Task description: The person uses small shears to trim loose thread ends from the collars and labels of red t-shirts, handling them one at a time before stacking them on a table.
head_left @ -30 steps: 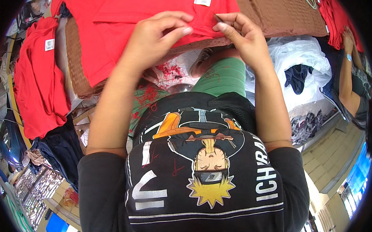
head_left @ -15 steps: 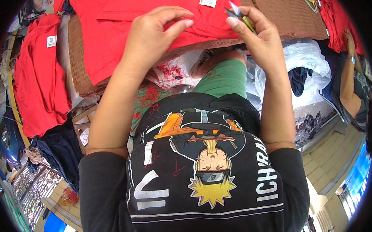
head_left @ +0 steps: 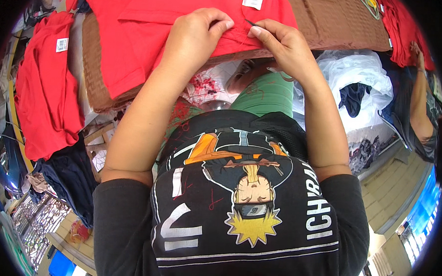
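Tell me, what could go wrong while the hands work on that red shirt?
The right hand pinches a thin dark tool, maybe a needle, close to the left hand, so a slip might prick a finger. The red shirt hangs over the brown surface's edge and could slide off.

The scene is seen from a single fisheye camera worn on the head, aimed steeply down along the person's own chest and forearms, which enter from the lower edge. The left hand [head_left: 195, 38] and right hand [head_left: 284, 47] are viewed from close above, near the top of the frame, over a red garment [head_left: 151, 31]. Straight edges are bent toward the dark circular rim, where surroundings appear small and distant.
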### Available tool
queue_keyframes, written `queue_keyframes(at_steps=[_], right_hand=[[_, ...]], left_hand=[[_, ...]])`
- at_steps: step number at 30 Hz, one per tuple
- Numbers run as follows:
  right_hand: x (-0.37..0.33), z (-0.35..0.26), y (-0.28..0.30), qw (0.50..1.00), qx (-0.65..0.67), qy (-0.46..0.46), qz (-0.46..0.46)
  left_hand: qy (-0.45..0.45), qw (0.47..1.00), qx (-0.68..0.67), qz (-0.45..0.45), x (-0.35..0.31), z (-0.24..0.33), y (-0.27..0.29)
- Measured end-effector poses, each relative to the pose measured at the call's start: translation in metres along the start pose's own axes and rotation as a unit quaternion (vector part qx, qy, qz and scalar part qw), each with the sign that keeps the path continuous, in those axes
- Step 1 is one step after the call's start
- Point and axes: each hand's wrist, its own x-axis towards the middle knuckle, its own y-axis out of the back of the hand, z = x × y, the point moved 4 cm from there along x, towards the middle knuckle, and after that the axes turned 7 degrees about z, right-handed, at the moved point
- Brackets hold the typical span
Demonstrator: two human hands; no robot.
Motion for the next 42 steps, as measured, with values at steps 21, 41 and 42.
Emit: queue_keyframes(at_steps=[21,41,42], right_hand=[[0.004,-0.006,0.006,0.99,-0.048,-0.091,-0.093],[0.009,-0.033,0.038,0.989,-0.113,0.034,-0.093],[0.007,-0.032,0.043,0.993,-0.077,0.012,-0.086]], left_hand=[[-0.017,0.99,0.019,-0.135,0.018,0.005,0.0],[0.003,0.916,-0.102,-0.387,0.005,0.023,0.041],[0.015,0.917,-0.12,-0.38,0.004,0.022,0.044]])
